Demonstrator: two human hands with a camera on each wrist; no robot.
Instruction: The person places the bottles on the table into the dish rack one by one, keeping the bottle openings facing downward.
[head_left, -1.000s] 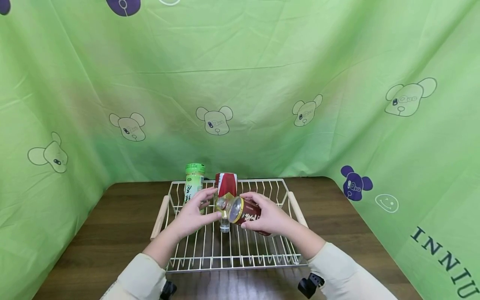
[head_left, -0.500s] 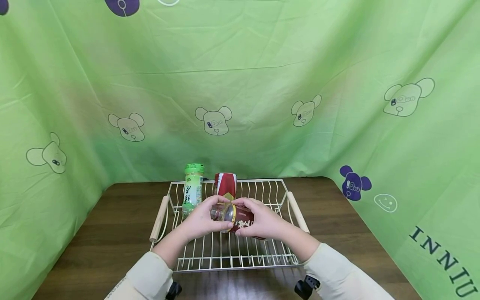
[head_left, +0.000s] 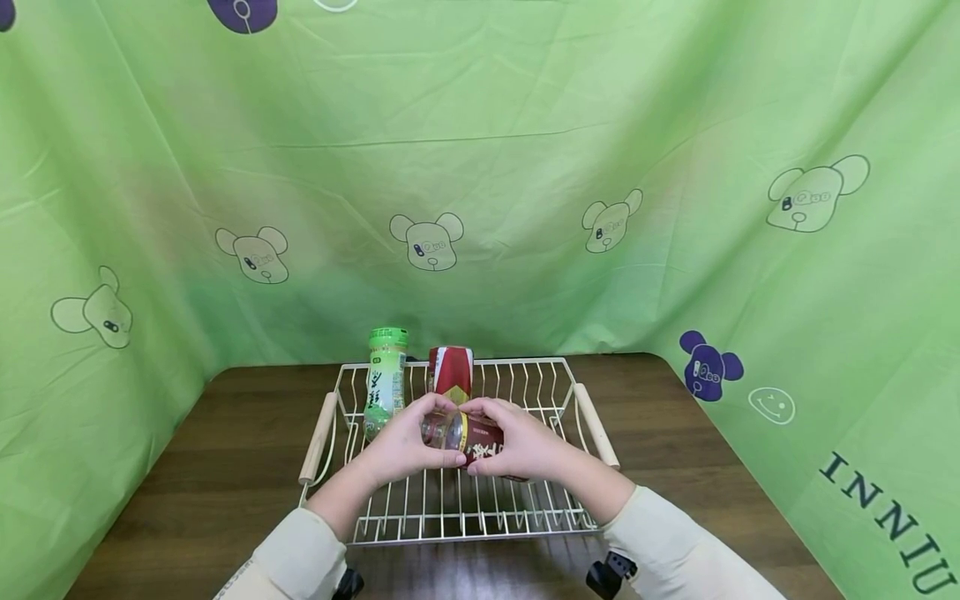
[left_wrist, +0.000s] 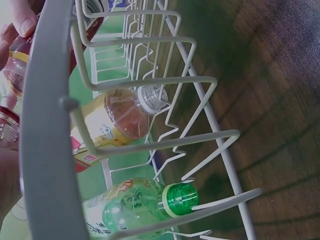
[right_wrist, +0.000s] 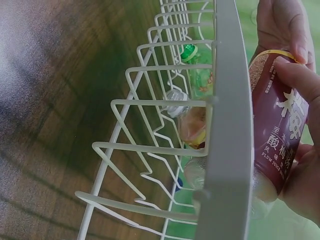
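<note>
Both hands hold a plum juice bottle (head_left: 480, 437) with a dark red label, lying sideways over the white wire rack (head_left: 480, 537). My left hand (head_left: 405, 437) curls round its clear neck end, thumb in front. Round the labelled body my right hand (head_left: 528, 442) grips; the right wrist view shows the label (right_wrist: 275, 120) and thumb plainly. Behind the hands, a red-and-yellow labelled drink bottle (head_left: 452, 371) stands in the rack. Farther left is a green bottle (head_left: 386, 383). In the left wrist view, the green cap (left_wrist: 181, 200) points down among the wires.
The rack has wooden handles, one at the left (head_left: 319, 437) and one at the right (head_left: 597, 425). It stands on a dark wooden table (head_left: 247, 450). A green printed curtain (head_left: 495, 167) hangs behind and at both sides.
My left hand has moved right and closed round the bottle's neck end. The plum juice bottle and right hand have shifted slightly left. The last half second shows hardly any movement.
</note>
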